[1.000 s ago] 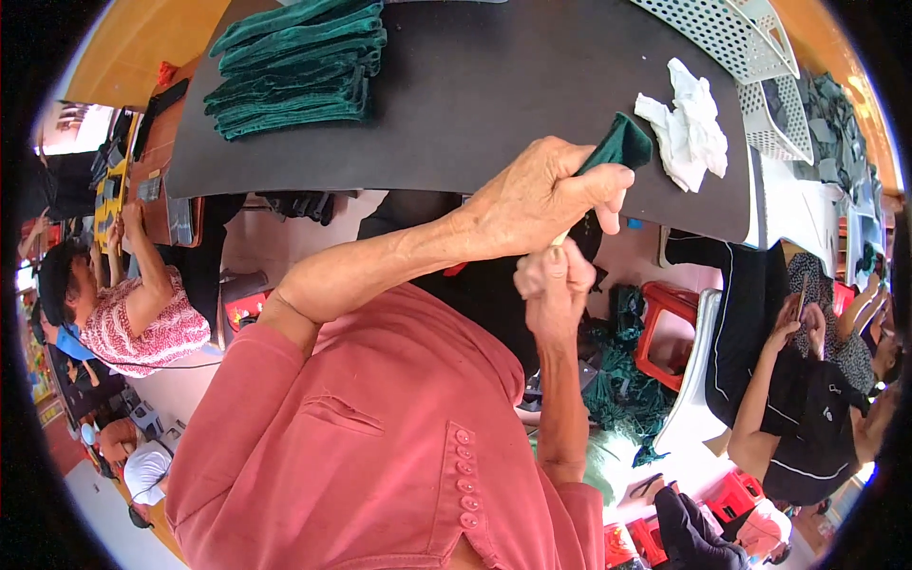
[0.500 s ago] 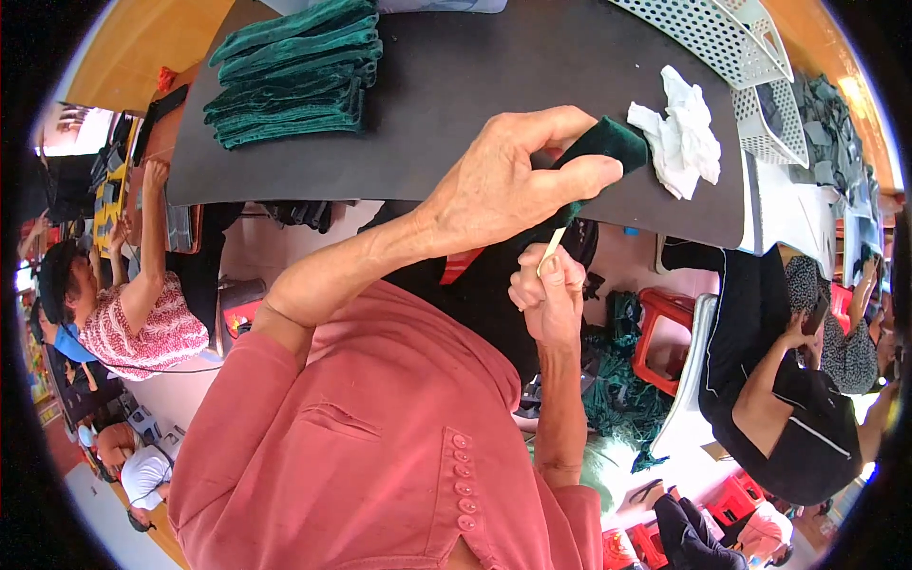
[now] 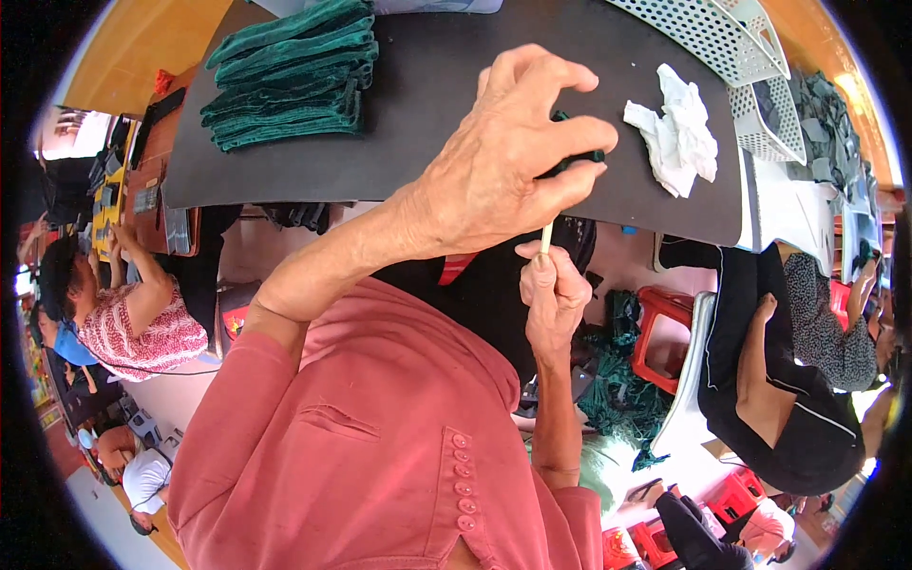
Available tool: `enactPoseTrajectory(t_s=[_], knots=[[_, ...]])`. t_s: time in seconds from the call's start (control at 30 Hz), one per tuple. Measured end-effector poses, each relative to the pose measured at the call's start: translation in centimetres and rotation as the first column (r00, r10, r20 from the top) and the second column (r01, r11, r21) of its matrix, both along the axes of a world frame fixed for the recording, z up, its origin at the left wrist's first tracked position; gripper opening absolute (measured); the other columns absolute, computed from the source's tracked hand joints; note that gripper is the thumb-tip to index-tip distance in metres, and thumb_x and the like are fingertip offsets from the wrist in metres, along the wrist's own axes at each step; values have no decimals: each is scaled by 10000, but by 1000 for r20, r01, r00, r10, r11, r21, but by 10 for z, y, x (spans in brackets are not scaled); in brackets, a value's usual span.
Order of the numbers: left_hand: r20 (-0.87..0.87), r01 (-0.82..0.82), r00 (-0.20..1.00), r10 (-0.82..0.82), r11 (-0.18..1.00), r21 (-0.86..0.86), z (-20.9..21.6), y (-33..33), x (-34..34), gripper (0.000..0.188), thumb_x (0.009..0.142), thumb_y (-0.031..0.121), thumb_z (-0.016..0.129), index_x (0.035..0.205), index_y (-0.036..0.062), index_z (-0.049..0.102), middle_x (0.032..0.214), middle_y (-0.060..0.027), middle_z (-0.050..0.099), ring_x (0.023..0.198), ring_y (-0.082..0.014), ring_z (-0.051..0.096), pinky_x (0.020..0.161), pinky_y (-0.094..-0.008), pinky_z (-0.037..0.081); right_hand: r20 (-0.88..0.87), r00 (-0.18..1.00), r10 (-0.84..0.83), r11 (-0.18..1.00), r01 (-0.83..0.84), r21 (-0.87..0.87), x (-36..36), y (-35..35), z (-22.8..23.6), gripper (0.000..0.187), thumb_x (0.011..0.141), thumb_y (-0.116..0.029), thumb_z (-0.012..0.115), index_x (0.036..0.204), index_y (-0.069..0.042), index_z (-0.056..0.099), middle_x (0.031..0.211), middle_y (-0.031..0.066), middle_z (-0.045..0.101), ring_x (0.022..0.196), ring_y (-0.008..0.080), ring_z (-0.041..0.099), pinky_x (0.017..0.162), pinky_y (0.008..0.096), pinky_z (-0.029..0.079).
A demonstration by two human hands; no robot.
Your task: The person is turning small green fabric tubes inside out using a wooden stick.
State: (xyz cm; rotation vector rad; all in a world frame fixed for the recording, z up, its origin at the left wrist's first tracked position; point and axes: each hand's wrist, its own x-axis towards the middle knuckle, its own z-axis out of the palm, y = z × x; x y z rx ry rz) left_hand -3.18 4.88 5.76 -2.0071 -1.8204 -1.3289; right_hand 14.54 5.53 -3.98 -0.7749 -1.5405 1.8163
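My left hand [image 3: 513,152], over the table's near edge, has its thumb and a finger closed on a small dark green velvet piece [image 3: 577,163]. Most of that piece is hidden by the fingers; the other fingers are curled and spread above it. Just below, my right hand [image 3: 554,296] pinches a thin pale stick [image 3: 546,237], held upright. The stick's upper end disappears behind my left hand, so I cannot tell whether it is inside the velvet. A neat stack of green velvet pieces [image 3: 290,81] lies on the table to the left.
On the dark table [image 3: 427,95], a crumpled white cloth [image 3: 674,133] lies right of my hands. White perforated baskets [image 3: 760,114] stand at the far right. Under the table edge are green scraps [image 3: 613,394] and a red stool [image 3: 663,337]. Other people sit on both sides.
My left hand has turned and its upper fingers have lifted and spread, so less of the velvet piece shows. The stick has gone from slanted to nearly upright.
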Motion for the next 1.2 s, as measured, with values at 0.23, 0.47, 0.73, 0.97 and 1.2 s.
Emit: enactPoseTrajectory(t_s=[0.23,0.47,0.73,0.97,1.2], knots=[[8,152,988,-153,986,70,-5,-3,3,255,685,36,681,933,58,629,1249,-145,465,1111,-325,436,951,-413,345,-69,996,-62,998,63,3,-7,-4,-4,250,930,-190,522,943,33,635,634,-43,457,539,25,348,480,193,262],[284,-2,959,8,1000,-21,-6,-20,-1,510,645,58,679,1127,10,519,1189,-167,482,1102,-272,473,950,-360,364,-84,996,-18,999,15,-44,-1,-3,-4,240,931,-186,521,940,23,638,624,-33,461,529,29,353,477,198,268],[-187,-149,971,147,989,4,25,-12,1,353,611,89,708,953,63,626,1210,-136,473,1148,-372,385,956,-435,333,37,994,-104,976,95,196,-8,-5,0,207,912,-150,547,948,31,642,684,-1,526,565,50,401,508,203,314],[-142,148,977,-156,987,-67,17,-8,0,226,652,34,662,869,44,599,1143,-107,499,1142,-371,381,930,-456,351,58,983,-174,954,154,259,-11,-9,4,202,905,-151,556,949,23,649,688,13,551,572,62,416,522,215,338],[-315,-12,949,-18,995,-95,41,-14,-7,275,649,14,666,914,55,604,1163,-83,503,1157,-354,386,947,-440,348,106,981,-162,964,135,228,-2,-7,-2,208,906,-155,559,959,25,649,703,9,556,598,54,422,529,212,338]])
